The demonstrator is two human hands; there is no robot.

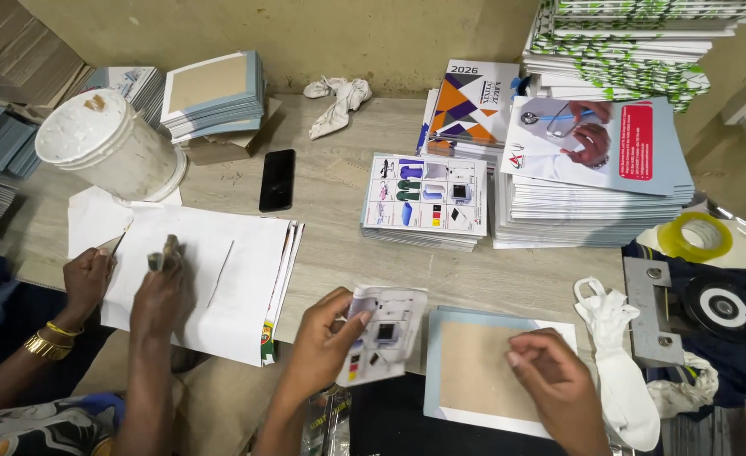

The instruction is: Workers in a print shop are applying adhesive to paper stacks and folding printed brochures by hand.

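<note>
Two bare forearms and hands, no sleeves, rings or wristbands

the right hand (559, 387) covers one corner of the brown card (480, 371), and the card's bottom end runs under the picture's edge. the left hand (327, 340) hides part of the folded printed sheet (384, 333), and the little pictures on it are too small to make out. another person's two hands (128, 283) cover part of the white paper pile (221, 279); the small thing they pinch is too blurry to tell. the green and white stack (635, 42) is cut off at the top. the metal tool (694, 308) on the right is half out of view.
</note>
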